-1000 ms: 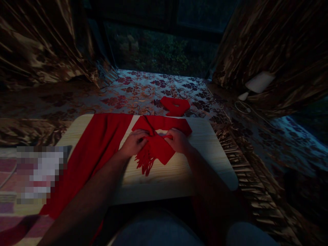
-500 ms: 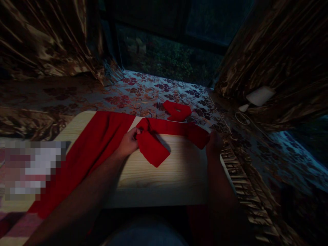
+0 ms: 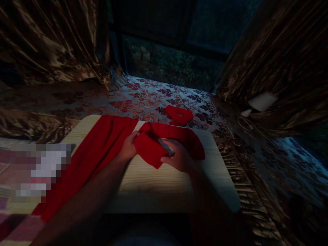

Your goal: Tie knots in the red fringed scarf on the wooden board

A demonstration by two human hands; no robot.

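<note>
A red fabric strip lies partly on the pale wooden table, its near end folded up and lifted. My left hand pinches that strip at its left fold, fingers closed. On the right side of the same raised end, my right hand grips the edge between thumb and fingers. A whitish inner face shows beside my right fingers. The strip's other part curves behind my right hand along the table's far edge. Left of my hands, a long red cloth runs diagonally across the table.
Beyond the table, a loose red fabric piece rests on the flower-patterned cover. A small white lamp with a cord stands at the right. Gold curtains hang beside a dark window. A blurred-out patch covers the left side.
My right hand has left the strip's far right end and moved left onto the folded end near my left hand. The right part of the strip now lies curved on the table.
</note>
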